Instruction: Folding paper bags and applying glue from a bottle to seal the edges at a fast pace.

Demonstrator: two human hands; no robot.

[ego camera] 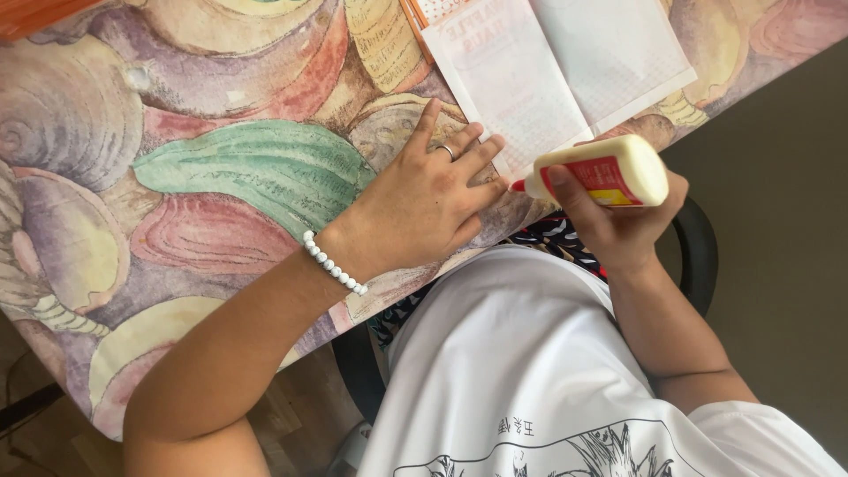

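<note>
Head view. I see the left hand (424,208) lying flat, palm down, on the patterned tablecloth (221,168), its fingers spread and pointing toward 1 o'clock; it grasps nothing. A ring (448,151) sits on one finger and a white bead bracelet (334,263) circles the wrist. The fingertips rest at the near edge of an open booklet (565,75), which lies at 12 to 1 o'clock of that hand, its pale pages tilted across the table's corner.

At 3 o'clock of the left hand, I see the right hand (618,225) clenched around a glue bottle (605,172), cream-coloured with a red label. The bottle lies nearly level, its red nozzle pointing toward 9 o'clock and meeting the lower corner of the booklet, just beside the left fingertips. I cannot tell whether glue is coming out.

At 6 o'clock, I note the person's white printed shirt (548,380); a dark chair (698,256) shows behind the right forearm, and an orange object (40,13) sits at 10 o'clock.
</note>
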